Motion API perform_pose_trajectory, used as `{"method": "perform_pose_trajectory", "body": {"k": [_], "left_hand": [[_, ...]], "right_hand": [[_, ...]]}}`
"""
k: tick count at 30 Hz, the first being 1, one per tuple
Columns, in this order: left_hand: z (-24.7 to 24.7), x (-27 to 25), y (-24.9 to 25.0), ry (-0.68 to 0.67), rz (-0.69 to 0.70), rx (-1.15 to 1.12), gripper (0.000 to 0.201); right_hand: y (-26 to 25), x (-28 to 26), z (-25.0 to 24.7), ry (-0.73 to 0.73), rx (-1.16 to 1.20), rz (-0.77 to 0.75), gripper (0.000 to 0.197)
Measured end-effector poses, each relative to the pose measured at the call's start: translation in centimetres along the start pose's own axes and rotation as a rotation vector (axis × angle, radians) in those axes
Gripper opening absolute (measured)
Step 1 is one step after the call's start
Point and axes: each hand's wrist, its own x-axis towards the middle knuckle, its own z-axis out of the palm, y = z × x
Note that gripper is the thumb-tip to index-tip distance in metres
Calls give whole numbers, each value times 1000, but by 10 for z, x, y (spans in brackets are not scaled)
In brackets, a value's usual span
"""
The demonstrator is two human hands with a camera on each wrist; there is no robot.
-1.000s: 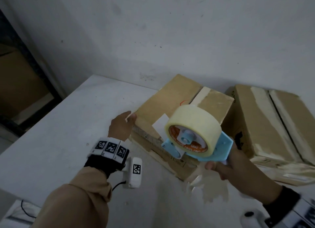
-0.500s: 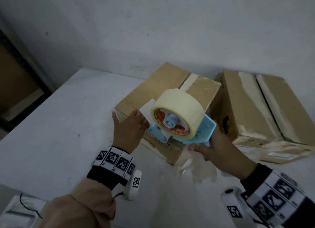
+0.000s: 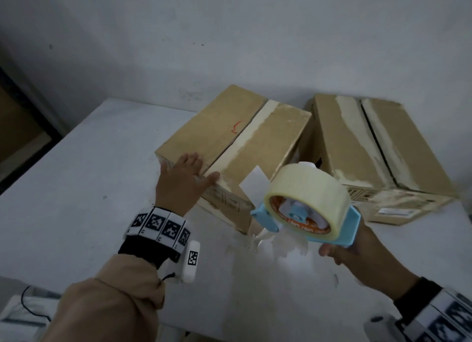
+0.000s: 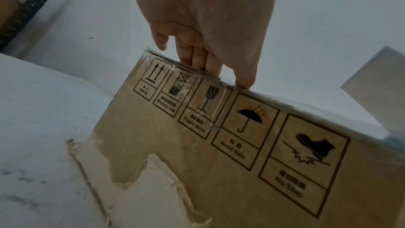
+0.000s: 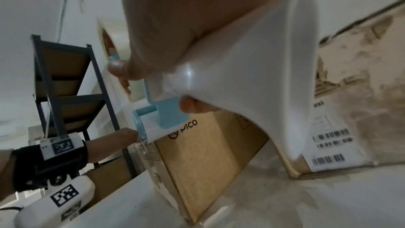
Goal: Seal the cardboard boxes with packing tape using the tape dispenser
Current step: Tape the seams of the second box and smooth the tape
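A brown cardboard box lies on the white table, a pale tape strip along its top seam. My left hand rests flat on its near top edge with straight fingers, above the printed handling symbols. My right hand grips the white handle of a light blue tape dispenser carrying a big roll of clear tape. The dispenser hovers off the box's near right corner, a crumpled loose tape end hanging under it.
A second cardboard box with torn old tape and barcode labels stands to the right, close beside the first. A dark metal shelf rack stands left of the table. A grey wall runs behind the boxes.
My left hand slid from the box's left corner onto its near top edge and flattened there. The dispenser drew right and nearer to me, off the box's front face.
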Motion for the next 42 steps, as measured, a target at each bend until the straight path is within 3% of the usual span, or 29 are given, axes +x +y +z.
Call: {"method": "perform_pose_trajectory", "body": {"k": [2,4,7,11,14,16,20,26,29,34,38,40,42], "left_hand": [[1,0,5,17,-12,12,116],[5,-3,16,28,-47,0,110],[9,-9,33,-18,-67,-48,102],[17,-10,29,13,-73,-66,110],[15,-10,29,8,-70,-46,121],[13,-12,31,2,-79,-52,123],[10,-14,31,-10,-96,-57,102],[10,-13,33,-3,-103,-52,96],[7,-11,32,-47,-109,-88,103],[11,-8,32,-53,-97,-93,113],[10,-10,32,-47,-79,-74,105],[7,-10,31,-71,-71,-56,102],[3,-9,28,-98,-51,-31,97]], "right_hand": [[3,2,2,-13,-13,-22,37],[8,2,3,-10,1,-24,44],[11,4,5,-8,-4,-4,36],[14,4,8,11,20,-2,76],[16,0,6,32,40,20,74],[19,-4,6,58,40,18,84],[23,-5,9,70,18,29,99],[25,-2,12,84,-21,82,92],[37,-16,14,1,-93,185,74],[63,-52,10,67,-193,359,112],[63,-43,17,93,-225,320,87],[71,-40,24,95,-357,315,82],[86,-39,31,82,-534,188,83]]}}
